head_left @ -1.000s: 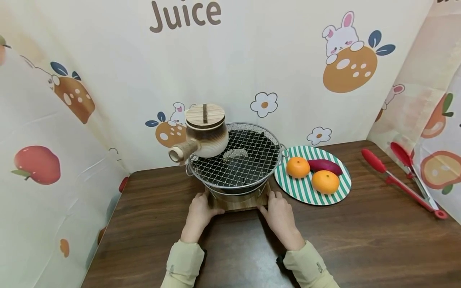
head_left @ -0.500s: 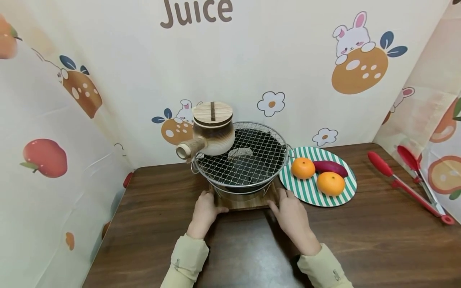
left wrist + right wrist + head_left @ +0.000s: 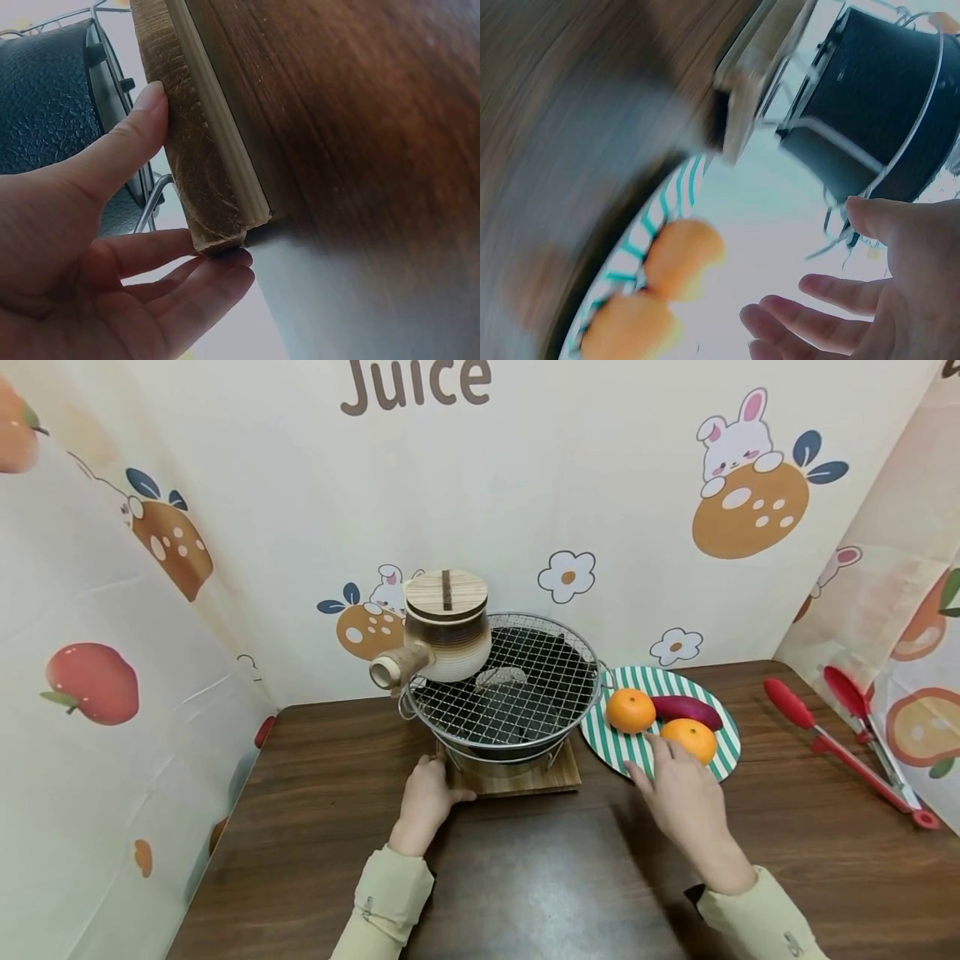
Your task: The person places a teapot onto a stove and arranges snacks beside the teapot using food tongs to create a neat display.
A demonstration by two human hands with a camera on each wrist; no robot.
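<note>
In the head view my left hand (image 3: pixel 429 797) holds the left front corner of a square wooden board (image 3: pixel 525 783). The left wrist view shows the thumb along the edge of that board (image 3: pixel 199 150) and the fingers bent at its corner. On the board stands a round black grill with a wire mesh top (image 3: pixel 540 693). A brown and cream pot (image 3: pixel 450 647) with a wooden lid and side handle sits on the mesh's left. My right hand (image 3: pixel 686 802), fingers loosely spread and holding nothing, hovers by the front of a green-striped plate (image 3: pixel 606 752).
Two mandarins (image 3: pixel 630 711) and a purple sweet potato (image 3: pixel 690 711) lie on the plate. Red-tipped tongs (image 3: pixel 858 764) rest at the table's right side. A printed curtain (image 3: pixel 480 485) hangs close behind the grill and along both sides.
My right hand has let go of the board's right corner and moved right to the striped plate. The left hand keeps its hold. The head view has shifted slightly.
</note>
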